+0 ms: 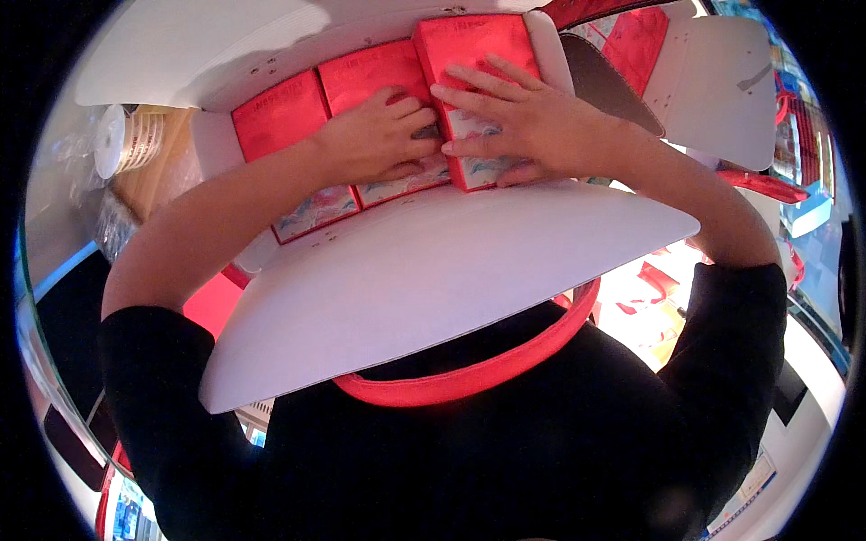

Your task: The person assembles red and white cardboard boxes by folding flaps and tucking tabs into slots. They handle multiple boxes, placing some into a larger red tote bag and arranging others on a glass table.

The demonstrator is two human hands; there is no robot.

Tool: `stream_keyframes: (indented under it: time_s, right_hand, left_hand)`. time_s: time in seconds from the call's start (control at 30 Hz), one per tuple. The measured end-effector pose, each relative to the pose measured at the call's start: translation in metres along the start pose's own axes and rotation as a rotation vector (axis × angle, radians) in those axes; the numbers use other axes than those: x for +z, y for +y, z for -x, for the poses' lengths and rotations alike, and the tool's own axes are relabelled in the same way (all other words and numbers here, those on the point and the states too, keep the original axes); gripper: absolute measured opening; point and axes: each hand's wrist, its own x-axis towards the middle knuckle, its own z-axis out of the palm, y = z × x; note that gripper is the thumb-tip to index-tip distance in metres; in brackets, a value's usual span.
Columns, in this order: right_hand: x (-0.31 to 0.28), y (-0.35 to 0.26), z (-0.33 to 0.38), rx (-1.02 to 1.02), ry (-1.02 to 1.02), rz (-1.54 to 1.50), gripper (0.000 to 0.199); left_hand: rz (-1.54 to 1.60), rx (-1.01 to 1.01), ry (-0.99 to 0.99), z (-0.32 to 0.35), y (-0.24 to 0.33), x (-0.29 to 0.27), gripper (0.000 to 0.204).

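Three red boxes with pale patterned fronts stand side by side in a white carton (pixel 505 225): a left box (pixel 280 108), a middle box (pixel 370 65) and a right box (pixel 469 41). The right one sits slightly higher than its neighbours. My left hand (pixel 383 135) rests on the middle box, fingers curled toward its right edge; a small dark patch shows by the fingertips, and what they grip, if anything, is hidden. Across the right box lies my right hand (pixel 532 122), open, its fingers spread and stretched out over the top and front.
The carton's near flap (pixel 433 288) reaches toward my body, and another white flap (pixel 713 90) stands out at the right. A red strap (pixel 469 379) curves below the near flap. At the left is a spool of ribbon (pixel 131 142) beside clear plastic wrap (pixel 113 221).
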Motion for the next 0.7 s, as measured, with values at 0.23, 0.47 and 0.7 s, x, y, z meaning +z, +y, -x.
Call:
stream_keyframes:
  time_s: [0.23,0.47,0.7]
  right_hand:
    - [0.003,-0.004,0.002,0.132,-0.026,0.014,0.07]
    - [0.002,-0.009,0.005,0.117,-0.03,0.045,0.071]
    - [-0.002,-0.016,-0.019,-0.044,-0.019,-0.056,0.035]
  left_hand:
    - [0.04,-0.065,-0.028,0.001,0.008,-0.001,0.039]
    - [0.007,-0.11,-0.048,0.0,0.019,-0.004,0.042]
    - [0.007,-0.041,-0.129,-0.001,0.017,-0.001,0.042]
